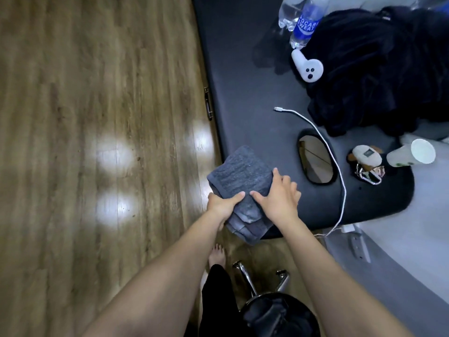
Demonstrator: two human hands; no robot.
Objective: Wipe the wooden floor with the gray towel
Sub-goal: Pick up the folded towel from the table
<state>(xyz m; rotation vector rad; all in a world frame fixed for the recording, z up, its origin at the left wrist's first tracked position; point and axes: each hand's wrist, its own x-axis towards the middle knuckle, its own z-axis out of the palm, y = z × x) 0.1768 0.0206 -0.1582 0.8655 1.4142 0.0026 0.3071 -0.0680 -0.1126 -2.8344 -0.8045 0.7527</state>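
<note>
Left hand (pixel 222 205) gripped folded gray towel (pixel 239 176) at near edge; right hand (pixel 279 198) pressed flat on top. Towel overhung padded bench (pixel 243 105) corner, above wooden floor (pixel 85 142). Risk: folds slipping apart, snagging white cable (pixel 337 171).

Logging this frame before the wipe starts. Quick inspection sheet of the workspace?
Surface: wooden floor, bare, light glare patches, a few small specks.
Job's things: gray towel, folded, on the corner of the dark padded table, overhanging the edge.
Clutter: two bottles, white toy, black clothes, paper cup on its side, small plush, all on the table.
Grippers: left hand grips the towel's near edge; right hand lies on top, fingers fairly straight.
Cables: white cable runs across the table and off its edge.
Surroundings: stool with chrome legs, bare foot.
</note>
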